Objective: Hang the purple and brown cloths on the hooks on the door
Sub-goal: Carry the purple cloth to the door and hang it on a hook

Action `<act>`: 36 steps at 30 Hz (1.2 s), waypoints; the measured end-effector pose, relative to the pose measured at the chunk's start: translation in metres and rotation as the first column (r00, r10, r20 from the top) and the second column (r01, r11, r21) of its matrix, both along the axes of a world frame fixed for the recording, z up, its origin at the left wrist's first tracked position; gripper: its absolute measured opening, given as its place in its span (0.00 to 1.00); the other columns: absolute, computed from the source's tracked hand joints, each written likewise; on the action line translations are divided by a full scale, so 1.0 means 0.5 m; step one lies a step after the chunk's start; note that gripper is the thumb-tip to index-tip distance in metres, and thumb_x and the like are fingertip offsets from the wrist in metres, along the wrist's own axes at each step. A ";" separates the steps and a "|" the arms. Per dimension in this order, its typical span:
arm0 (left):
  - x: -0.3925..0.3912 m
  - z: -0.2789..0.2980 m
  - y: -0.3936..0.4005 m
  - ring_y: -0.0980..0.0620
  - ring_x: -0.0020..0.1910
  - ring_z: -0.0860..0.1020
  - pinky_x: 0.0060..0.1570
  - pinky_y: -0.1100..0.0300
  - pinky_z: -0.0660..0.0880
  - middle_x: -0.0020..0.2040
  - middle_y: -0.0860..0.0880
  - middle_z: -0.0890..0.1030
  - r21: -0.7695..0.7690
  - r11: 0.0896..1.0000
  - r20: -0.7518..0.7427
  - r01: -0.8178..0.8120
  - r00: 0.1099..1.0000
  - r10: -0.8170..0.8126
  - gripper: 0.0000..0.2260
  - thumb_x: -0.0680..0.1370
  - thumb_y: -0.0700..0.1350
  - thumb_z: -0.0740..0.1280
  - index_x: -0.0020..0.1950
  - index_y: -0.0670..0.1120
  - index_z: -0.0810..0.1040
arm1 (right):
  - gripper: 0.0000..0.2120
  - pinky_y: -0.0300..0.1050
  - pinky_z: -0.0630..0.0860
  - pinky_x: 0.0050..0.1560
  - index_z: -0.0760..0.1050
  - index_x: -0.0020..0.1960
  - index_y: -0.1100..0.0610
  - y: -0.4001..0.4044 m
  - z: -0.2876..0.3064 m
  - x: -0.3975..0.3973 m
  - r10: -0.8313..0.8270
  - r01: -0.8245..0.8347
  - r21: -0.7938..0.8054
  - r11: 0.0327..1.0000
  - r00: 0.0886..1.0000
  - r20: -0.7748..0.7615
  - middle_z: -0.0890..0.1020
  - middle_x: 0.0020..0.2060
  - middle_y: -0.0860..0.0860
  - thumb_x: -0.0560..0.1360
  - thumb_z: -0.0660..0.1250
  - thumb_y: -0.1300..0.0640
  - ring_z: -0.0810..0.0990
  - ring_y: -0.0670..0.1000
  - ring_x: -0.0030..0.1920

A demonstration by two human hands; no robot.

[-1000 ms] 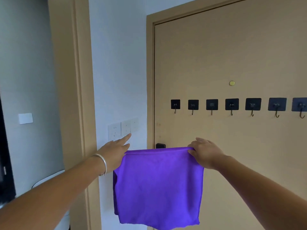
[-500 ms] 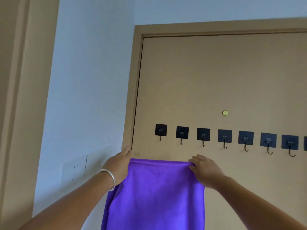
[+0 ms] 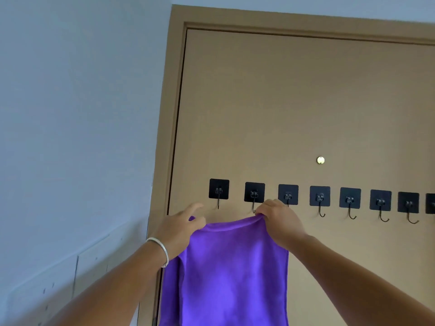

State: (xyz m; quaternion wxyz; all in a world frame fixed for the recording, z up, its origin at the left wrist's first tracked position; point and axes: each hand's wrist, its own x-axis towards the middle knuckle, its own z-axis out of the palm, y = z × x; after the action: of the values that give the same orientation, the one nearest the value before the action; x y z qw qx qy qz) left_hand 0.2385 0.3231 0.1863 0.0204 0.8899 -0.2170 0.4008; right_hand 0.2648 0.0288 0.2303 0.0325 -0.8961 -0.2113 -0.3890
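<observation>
I hold a purple cloth (image 3: 230,269) by its top edge in front of a tan door (image 3: 294,102). My left hand (image 3: 181,228) pinches the cloth's left top corner, with the index finger stretched toward the first hook (image 3: 218,192). My right hand (image 3: 280,221) grips the right top corner just under the second hook (image 3: 254,196) and third hook (image 3: 288,195), covering the third hook's tip. The cloth hangs down between my forearms. A row of several black square adhesive hooks runs across the door. No brown cloth is in view.
A brass peephole (image 3: 320,160) sits above the hook row. More hooks (image 3: 350,201) continue to the right edge. The door frame (image 3: 170,114) meets a pale wall with white switch plates (image 3: 58,278) at lower left.
Both hands have lifted the purple cloth up to the hook row and drawn closer together, so its top edge sags. The view has moved closer to the door.
</observation>
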 end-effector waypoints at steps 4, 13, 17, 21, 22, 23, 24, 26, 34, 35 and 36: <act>0.026 0.017 0.008 0.48 0.45 0.79 0.33 0.58 0.77 0.48 0.52 0.80 0.083 0.995 0.072 0.047 0.996 -0.053 0.16 0.60 0.28 0.69 0.36 0.49 0.74 | 0.16 0.45 0.63 0.36 0.63 0.43 0.50 0.021 0.015 0.032 0.008 -0.011 -0.119 0.993 1.000 -0.026 0.69 0.42 0.44 0.69 0.55 0.71 0.68 0.50 0.45; 0.139 0.060 0.029 0.49 0.55 0.70 0.45 0.58 0.70 0.56 0.50 0.69 0.050 0.979 -0.029 -0.197 0.980 0.199 0.34 0.76 0.33 0.57 0.76 0.62 0.58 | 0.27 0.49 0.72 0.47 0.61 0.73 0.47 0.092 0.015 0.120 -0.041 0.016 -0.341 0.940 0.997 -0.066 0.69 0.62 0.50 0.77 0.55 0.63 0.67 0.55 0.59; 0.181 0.071 -0.014 0.47 0.57 0.70 0.46 0.58 0.66 0.60 0.48 0.68 0.052 0.971 -0.046 -0.233 0.971 0.236 0.31 0.78 0.37 0.57 0.77 0.59 0.54 | 0.26 0.49 0.71 0.48 0.58 0.74 0.51 0.117 0.013 0.155 -0.149 0.128 -0.283 0.951 0.987 -0.053 0.69 0.62 0.53 0.77 0.57 0.62 0.68 0.56 0.60; 0.219 0.072 -0.047 0.45 0.61 0.72 0.54 0.55 0.70 0.66 0.46 0.69 -0.012 0.950 -0.123 -0.311 0.944 0.308 0.26 0.80 0.42 0.59 0.76 0.57 0.59 | 0.26 0.50 0.71 0.53 0.57 0.74 0.55 0.136 0.000 0.173 -0.220 0.194 -0.269 0.943 0.973 -0.070 0.69 0.63 0.56 0.77 0.58 0.62 0.69 0.57 0.60; 0.223 0.065 -0.052 0.45 0.63 0.72 0.57 0.54 0.72 0.68 0.47 0.69 -0.038 0.946 -0.134 -0.321 0.940 0.313 0.26 0.79 0.42 0.60 0.76 0.57 0.61 | 0.26 0.50 0.71 0.54 0.57 0.74 0.56 0.143 -0.007 0.175 -0.225 0.199 -0.259 0.945 0.972 -0.073 0.69 0.63 0.56 0.77 0.58 0.62 0.69 0.57 0.61; 0.226 0.053 -0.055 0.46 0.63 0.73 0.59 0.54 0.72 0.68 0.48 0.70 -0.075 0.945 -0.141 -0.319 0.941 0.306 0.26 0.79 0.41 0.60 0.76 0.57 0.61 | 0.26 0.51 0.71 0.55 0.58 0.74 0.56 0.150 -0.016 0.175 -0.231 0.205 -0.253 0.946 0.970 -0.078 0.69 0.63 0.57 0.77 0.58 0.62 0.69 0.58 0.61; 0.227 0.034 -0.056 0.47 0.62 0.73 0.60 0.54 0.72 0.67 0.49 0.71 -0.114 0.945 -0.150 -0.307 0.945 0.289 0.26 0.78 0.41 0.59 0.75 0.58 0.62 | 0.25 0.52 0.71 0.56 0.58 0.73 0.57 0.155 -0.027 0.174 -0.236 0.207 -0.257 0.944 0.968 -0.087 0.69 0.63 0.57 0.78 0.58 0.62 0.69 0.58 0.61; 0.227 -0.013 -0.057 0.49 0.60 0.74 0.59 0.56 0.72 0.65 0.51 0.71 -0.153 0.946 -0.175 -0.284 0.950 0.257 0.27 0.78 0.41 0.58 0.75 0.58 0.60 | 0.22 0.53 0.70 0.57 0.59 0.73 0.57 0.162 -0.058 0.170 -0.249 0.208 -0.289 0.934 0.962 -0.111 0.69 0.63 0.58 0.79 0.56 0.60 0.69 0.59 0.61; 0.203 -0.091 -0.085 0.46 0.65 0.67 0.63 0.52 0.69 0.69 0.49 0.64 -0.032 0.943 -0.247 -0.330 0.917 0.312 0.29 0.75 0.43 0.66 0.73 0.56 0.61 | 0.21 0.55 0.66 0.59 0.61 0.72 0.57 0.193 -0.125 0.150 -0.310 0.257 -0.316 0.913 0.941 -0.132 0.68 0.63 0.59 0.80 0.56 0.57 0.69 0.60 0.59; 0.200 -0.088 -0.081 0.43 0.72 0.60 0.69 0.47 0.62 0.73 0.47 0.59 0.046 0.935 -0.213 -0.351 0.911 0.353 0.28 0.75 0.43 0.65 0.73 0.56 0.60 | 0.22 0.56 0.65 0.61 0.60 0.73 0.56 0.192 -0.125 0.148 -0.317 0.265 -0.319 0.910 0.941 -0.123 0.66 0.65 0.59 0.80 0.57 0.57 0.68 0.60 0.61; 0.196 -0.083 -0.076 0.42 0.75 0.51 0.72 0.42 0.55 0.77 0.47 0.53 0.123 0.920 -0.186 -0.372 0.902 0.390 0.28 0.75 0.43 0.65 0.73 0.56 0.61 | 0.23 0.57 0.63 0.63 0.58 0.74 0.55 0.189 -0.126 0.146 -0.321 0.270 -0.324 0.907 0.940 -0.116 0.64 0.67 0.59 0.80 0.57 0.57 0.66 0.61 0.64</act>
State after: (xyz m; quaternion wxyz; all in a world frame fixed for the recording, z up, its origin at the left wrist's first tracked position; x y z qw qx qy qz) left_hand 0.3367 0.2852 0.1450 -0.0737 0.9520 -0.0523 0.2926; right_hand 0.3380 0.1234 0.1671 -0.1472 -0.9414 -0.1265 -0.2759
